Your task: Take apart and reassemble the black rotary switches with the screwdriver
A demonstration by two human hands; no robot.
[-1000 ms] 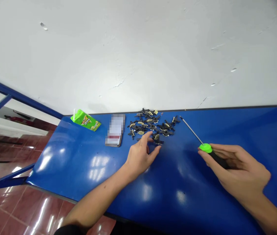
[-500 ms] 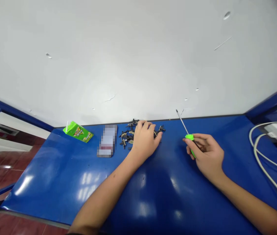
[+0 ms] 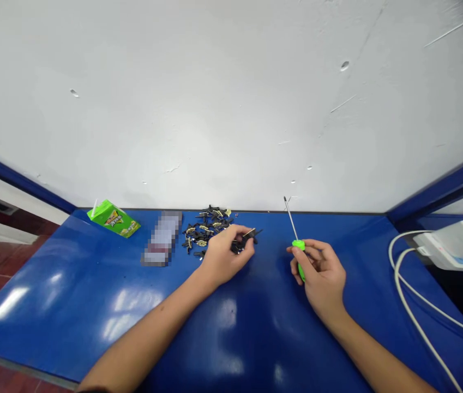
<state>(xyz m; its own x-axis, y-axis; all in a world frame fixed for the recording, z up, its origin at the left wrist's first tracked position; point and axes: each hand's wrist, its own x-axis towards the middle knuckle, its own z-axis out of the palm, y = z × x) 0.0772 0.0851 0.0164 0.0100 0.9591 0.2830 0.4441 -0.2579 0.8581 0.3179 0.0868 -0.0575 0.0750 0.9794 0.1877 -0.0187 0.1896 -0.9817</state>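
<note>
Between the thumb and fingers of my left hand [image 3: 227, 254] is a small black part [image 3: 250, 237] with a brass-coloured edge; its exact kind I cannot make out. Just behind and to the left of that hand lies a loose pile of similar black and brass-coloured parts [image 3: 202, 232], partly covered by the hand. My right hand [image 3: 323, 275] is closed around the green handle of a screwdriver [image 3: 299, 245]. The screwdriver's shaft points up and away toward the wall, with its tip off the table and apart from the parts.
Left of the pile, a blurred-out flat rectangular object [image 3: 161, 240] lies on the blue table [image 3: 133, 327]. A green drink carton [image 3: 113, 218] with a straw is farther left. White cables [image 3: 398, 295] run from a white power strip [image 3: 456, 245] at right. A white wall [image 3: 231, 109] stands behind.
My left hand, earlier over the pile, now grips one black part near the pile's right side. The right hand still holds the screwdriver. The camera view has shifted slightly.
</note>
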